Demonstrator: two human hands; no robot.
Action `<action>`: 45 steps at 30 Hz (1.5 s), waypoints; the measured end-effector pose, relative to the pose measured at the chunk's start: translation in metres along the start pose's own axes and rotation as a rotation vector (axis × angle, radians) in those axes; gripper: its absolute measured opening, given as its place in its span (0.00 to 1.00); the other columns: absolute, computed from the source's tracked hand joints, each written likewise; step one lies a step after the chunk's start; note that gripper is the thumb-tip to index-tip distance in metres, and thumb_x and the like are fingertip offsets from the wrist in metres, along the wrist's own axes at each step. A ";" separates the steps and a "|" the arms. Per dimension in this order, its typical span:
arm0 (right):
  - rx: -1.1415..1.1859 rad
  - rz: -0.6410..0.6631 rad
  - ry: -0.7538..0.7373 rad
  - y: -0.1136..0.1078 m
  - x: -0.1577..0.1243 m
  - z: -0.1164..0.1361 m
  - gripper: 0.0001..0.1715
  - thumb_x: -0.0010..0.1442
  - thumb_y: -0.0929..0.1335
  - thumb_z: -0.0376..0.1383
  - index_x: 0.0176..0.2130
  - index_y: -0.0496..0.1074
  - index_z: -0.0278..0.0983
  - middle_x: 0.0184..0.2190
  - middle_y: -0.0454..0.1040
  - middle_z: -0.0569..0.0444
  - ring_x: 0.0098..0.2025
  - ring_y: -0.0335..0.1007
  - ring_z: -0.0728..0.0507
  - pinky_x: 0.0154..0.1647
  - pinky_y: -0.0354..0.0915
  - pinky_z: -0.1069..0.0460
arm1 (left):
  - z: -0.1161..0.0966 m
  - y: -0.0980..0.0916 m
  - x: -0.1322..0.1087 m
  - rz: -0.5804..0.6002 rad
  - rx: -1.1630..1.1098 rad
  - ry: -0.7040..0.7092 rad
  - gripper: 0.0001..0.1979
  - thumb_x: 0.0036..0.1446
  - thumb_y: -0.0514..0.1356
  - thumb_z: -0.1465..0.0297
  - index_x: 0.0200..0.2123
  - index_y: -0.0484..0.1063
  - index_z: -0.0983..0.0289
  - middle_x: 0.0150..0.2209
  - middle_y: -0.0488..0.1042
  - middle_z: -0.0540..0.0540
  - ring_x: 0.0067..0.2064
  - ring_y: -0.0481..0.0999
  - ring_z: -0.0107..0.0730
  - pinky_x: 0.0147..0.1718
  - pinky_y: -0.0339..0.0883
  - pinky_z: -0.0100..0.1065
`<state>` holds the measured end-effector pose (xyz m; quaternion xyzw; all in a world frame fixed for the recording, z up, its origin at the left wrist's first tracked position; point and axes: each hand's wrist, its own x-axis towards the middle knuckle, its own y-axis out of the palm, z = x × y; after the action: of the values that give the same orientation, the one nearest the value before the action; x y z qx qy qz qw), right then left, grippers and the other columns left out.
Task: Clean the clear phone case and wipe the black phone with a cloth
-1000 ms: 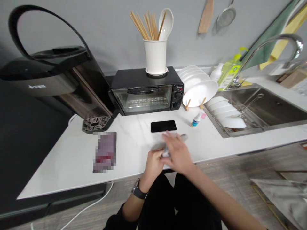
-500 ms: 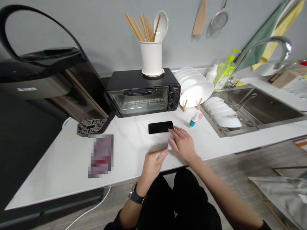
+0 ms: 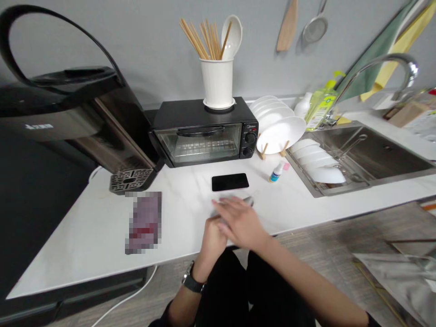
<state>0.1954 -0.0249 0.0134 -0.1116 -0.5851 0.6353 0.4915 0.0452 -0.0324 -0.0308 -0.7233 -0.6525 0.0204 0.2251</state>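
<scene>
A black phone (image 3: 230,182) lies flat on the white counter (image 3: 184,218), screen side dark. Just in front of it, my left hand (image 3: 214,236) is closed around a thin greyish item (image 3: 250,201), whose kind I cannot make out. Most of that item is hidden under my right hand (image 3: 240,222). My right fingers stretch across the item and over the left hand, slightly blurred by motion. Right of the phone stands a small white spray bottle (image 3: 276,173) with a blue label, beside a pink slip (image 3: 286,166).
Behind the phone sits a toaster oven (image 3: 204,143), with a cup of chopsticks (image 3: 218,84) on top. White plates (image 3: 282,134) stand in a rack near the sink (image 3: 368,181). At left are a black water dispenser (image 3: 102,131) and a pixelated patch (image 3: 145,222).
My right hand has left the phone's right corner and moved down and left over my left hand. More of the greyish item now shows beyond its fingers.
</scene>
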 end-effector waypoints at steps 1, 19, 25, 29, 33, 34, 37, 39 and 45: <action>-0.030 -0.033 0.074 -0.001 0.000 -0.001 0.30 0.75 0.59 0.43 0.67 0.67 0.31 0.61 0.76 0.40 0.66 0.68 0.35 0.71 0.59 0.36 | 0.000 0.001 0.000 0.018 -0.009 0.000 0.16 0.65 0.62 0.64 0.25 0.78 0.61 0.26 0.78 0.52 0.30 0.79 0.35 0.33 0.74 0.33; -0.074 0.000 0.104 -0.003 0.001 -0.002 0.27 0.75 0.59 0.41 0.62 0.72 0.30 0.57 0.79 0.39 0.64 0.71 0.34 0.69 0.62 0.35 | -0.006 0.002 -0.002 0.111 -0.046 0.046 0.19 0.69 0.58 0.64 0.27 0.80 0.61 0.25 0.76 0.53 0.29 0.77 0.36 0.32 0.72 0.34; 0.035 -0.002 -0.120 0.004 -0.003 0.004 0.38 0.74 0.60 0.54 0.69 0.64 0.32 0.62 0.75 0.42 0.69 0.65 0.36 0.72 0.58 0.38 | -0.004 0.004 -0.004 0.035 -0.058 0.129 0.14 0.66 0.60 0.61 0.31 0.80 0.59 0.28 0.78 0.55 0.33 0.79 0.40 0.37 0.76 0.39; -0.021 -0.068 0.069 0.005 -0.006 -0.003 0.30 0.76 0.57 0.47 0.60 0.74 0.31 0.53 0.81 0.40 0.61 0.74 0.34 0.68 0.62 0.36 | -0.003 0.011 -0.005 0.085 0.027 0.163 0.18 0.70 0.56 0.66 0.28 0.78 0.60 0.26 0.78 0.54 0.28 0.76 0.34 0.32 0.73 0.33; 0.091 -0.034 -0.061 0.007 -0.006 0.004 0.32 0.75 0.59 0.49 0.65 0.70 0.33 0.54 0.81 0.43 0.59 0.76 0.37 0.64 0.66 0.40 | -0.003 0.014 -0.005 0.029 0.137 0.231 0.18 0.67 0.57 0.71 0.23 0.76 0.60 0.22 0.74 0.52 0.24 0.73 0.32 0.27 0.69 0.32; 0.097 -0.027 -0.080 0.007 -0.006 0.004 0.34 0.75 0.58 0.51 0.66 0.70 0.32 0.54 0.81 0.41 0.56 0.77 0.36 0.60 0.69 0.41 | -0.004 0.012 -0.006 0.028 0.146 0.237 0.18 0.66 0.57 0.72 0.23 0.76 0.60 0.22 0.74 0.52 0.24 0.73 0.32 0.27 0.69 0.32; 0.097 -0.090 0.000 0.002 -0.008 -0.004 0.39 0.75 0.54 0.55 0.58 0.77 0.33 0.46 0.84 0.40 0.45 0.81 0.35 0.46 0.73 0.42 | -0.015 0.005 -0.007 0.048 0.182 0.249 0.17 0.68 0.56 0.73 0.25 0.76 0.61 0.24 0.76 0.51 0.26 0.75 0.30 0.28 0.68 0.30; 0.198 -0.202 0.074 -0.002 -0.010 -0.013 0.44 0.74 0.51 0.59 0.53 0.81 0.36 0.42 0.85 0.42 0.41 0.82 0.36 0.43 0.72 0.43 | -0.028 0.002 -0.006 0.026 0.181 0.248 0.15 0.66 0.58 0.74 0.26 0.75 0.61 0.25 0.78 0.51 0.27 0.77 0.28 0.29 0.67 0.28; 0.568 -0.501 0.429 -0.007 -0.006 -0.028 0.49 0.67 0.53 0.69 0.25 0.78 0.40 0.20 0.77 0.50 0.22 0.73 0.43 0.27 0.65 0.49 | -0.060 0.019 0.011 -0.126 -0.316 -0.112 0.17 0.54 0.71 0.70 0.38 0.64 0.58 0.36 0.85 0.53 0.38 0.85 0.36 0.41 0.76 0.33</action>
<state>0.2215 -0.0126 0.0085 0.0442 -0.2806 0.5946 0.7522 0.0836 -0.0408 0.0192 -0.7052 -0.7030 -0.0566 0.0728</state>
